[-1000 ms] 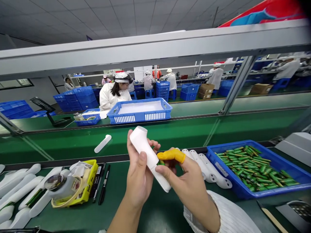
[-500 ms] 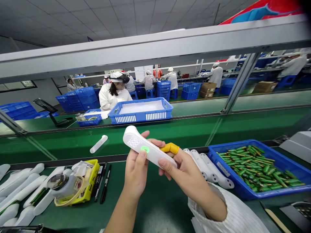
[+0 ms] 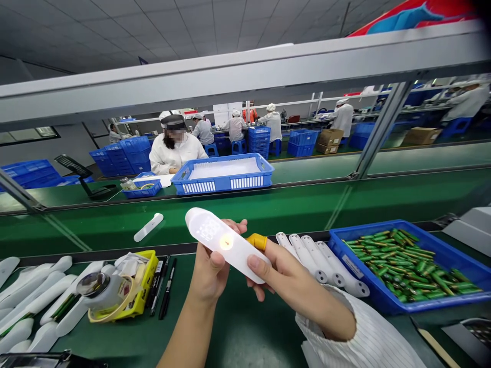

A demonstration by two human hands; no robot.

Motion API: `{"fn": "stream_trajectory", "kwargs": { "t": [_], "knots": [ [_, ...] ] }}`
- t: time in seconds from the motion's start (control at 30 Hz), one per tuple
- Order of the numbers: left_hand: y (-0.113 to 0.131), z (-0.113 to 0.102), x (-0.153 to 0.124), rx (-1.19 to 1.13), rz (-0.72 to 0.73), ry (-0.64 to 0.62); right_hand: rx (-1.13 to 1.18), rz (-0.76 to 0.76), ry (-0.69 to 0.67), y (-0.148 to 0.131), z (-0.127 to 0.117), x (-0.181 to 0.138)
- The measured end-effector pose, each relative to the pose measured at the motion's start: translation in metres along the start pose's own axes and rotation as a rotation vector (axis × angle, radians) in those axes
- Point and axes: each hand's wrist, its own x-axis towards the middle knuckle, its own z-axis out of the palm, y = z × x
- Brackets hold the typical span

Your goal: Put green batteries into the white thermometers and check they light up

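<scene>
Both my hands hold one white thermometer-like device (image 3: 222,243) over the green bench. Its display faces me and a round button on it glows orange. My left hand (image 3: 207,273) grips it from below, thumb by the lit button. My right hand (image 3: 284,281) closes on its lower end, with a yellow finger cot (image 3: 258,240) on the forefinger. Just right of my hands lie three white devices (image 3: 318,260) side by side. A blue tray (image 3: 402,306) of several green batteries (image 3: 399,260) stands further right.
Several white housings (image 3: 30,301) lie at the left beside a yellow tray (image 3: 143,291) with a metal-capped bottle and pens (image 3: 163,289). One white cover (image 3: 148,227) lies on the green conveyor. A person in white sits opposite behind a blue basket (image 3: 222,176).
The device was turned from its back to its display side and lowered flatter. Its button lit green, then orange. The cover on the conveyor drifted left.
</scene>
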Motion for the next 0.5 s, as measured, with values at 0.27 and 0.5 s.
{"fn": "stream_trajectory", "kwargs": {
  "t": [0.27,0.5],
  "knots": [
    [-0.004,-0.005,0.002,-0.054,-0.172,0.092,-0.305,-0.010,0.372,0.011,-0.083,0.009],
    [-0.011,-0.021,0.010,0.156,-0.371,0.112,-0.794,0.306,0.984,0.099,-0.215,-0.044]
  ]
}}
